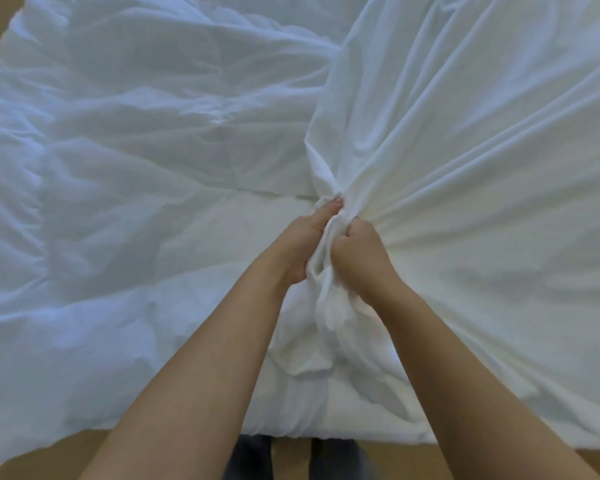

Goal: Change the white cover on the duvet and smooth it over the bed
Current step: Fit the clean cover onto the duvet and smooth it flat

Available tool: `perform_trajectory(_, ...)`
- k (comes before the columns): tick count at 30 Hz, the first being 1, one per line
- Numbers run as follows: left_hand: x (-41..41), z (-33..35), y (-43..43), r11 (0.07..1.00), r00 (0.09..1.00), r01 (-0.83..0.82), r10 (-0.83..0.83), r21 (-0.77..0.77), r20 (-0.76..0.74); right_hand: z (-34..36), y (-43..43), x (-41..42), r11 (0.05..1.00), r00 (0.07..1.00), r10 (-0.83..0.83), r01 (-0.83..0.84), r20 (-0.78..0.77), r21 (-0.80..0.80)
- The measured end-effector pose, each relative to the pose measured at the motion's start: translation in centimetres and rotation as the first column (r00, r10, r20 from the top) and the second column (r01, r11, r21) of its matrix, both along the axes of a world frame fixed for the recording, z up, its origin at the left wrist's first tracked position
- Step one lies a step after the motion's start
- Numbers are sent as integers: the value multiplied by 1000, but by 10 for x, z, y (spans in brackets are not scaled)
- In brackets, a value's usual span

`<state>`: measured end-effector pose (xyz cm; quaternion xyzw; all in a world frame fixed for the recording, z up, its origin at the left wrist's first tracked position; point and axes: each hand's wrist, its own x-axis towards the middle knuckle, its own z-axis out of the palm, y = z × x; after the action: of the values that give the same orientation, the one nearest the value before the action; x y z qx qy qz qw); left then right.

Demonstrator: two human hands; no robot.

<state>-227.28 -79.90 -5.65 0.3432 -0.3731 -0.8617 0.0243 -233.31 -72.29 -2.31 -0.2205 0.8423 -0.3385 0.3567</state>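
Two hands meet over one bed. The left hand [300,242] and the right hand [359,254] are both clenched on a bunched edge of the single white cover [465,168], which fans out beyond and to the right. The crumpled duvet [136,168] spreads left of them. Brown floor [84,448] shows below.

The white cover [465,150] lay over the right part of the bed, its cloth gathered into a bunch near the middle, with long folds fanning out up and to the right. The duvet [118,168], white, puffy and rumpled, lay bare on the left, reaching the near edge
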Motion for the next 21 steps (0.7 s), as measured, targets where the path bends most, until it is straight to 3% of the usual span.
perform_trajectory(2,1,2,2,991,994,-111,108,-79,-30,7,12,-12,998,981,-46,51,-190,21)
perform_trajectory(4,11,9,-7,961,957,-246,262,127,-127,13,30,-31,982,904,-73,139,-421,128)
perform_trajectory(6,38,13,-13,926,919,-240,313,292,-238,12,48,-43,940,849,-22,197,-528,277)
perform_trajectory(7,49,15,-11,931,935,-176,259,319,-243,10,52,-40,924,822,18,203,-569,324)
perform_trajectory(9,63,19,0,952,990,10,33,305,-134,8,55,-17,960,739,77,125,-669,249)
perform_trajectory(11,63,19,10,969,970,227,-234,99,67,8,56,15,988,697,144,-141,-703,63)
perform_trajectory(12,59,18,14,954,946,296,-285,-54,154,6,58,28,964,690,208,-265,-693,26)
perform_trajectory(14,45,17,20,914,947,254,-169,-316,272,-3,66,35,919,747,374,-377,-550,114)
perform_trajectory(15,40,16,22,918,961,130,-24,-375,276,-9,71,32,897,760,442,-384,-477,219)
perform_trajectory(16,36,12,23,944,964,-56,136,-326,227,-15,77,25,870,752,486,-369,-446,326)
perform_trajectory(18,29,9,20,922,924,-379,374,73,77,-26,87,5,851,762,485,-299,-428,432)
perform_trajectory(19,27,9,19,868,905,-415,424,274,27,-27,90,-3,858,794,454,-267,-404,439)
perform_trajectory(21,23,16,24,826,916,-351,401,442,-21,-27,91,-16,890,866,379,-244,-326,385)
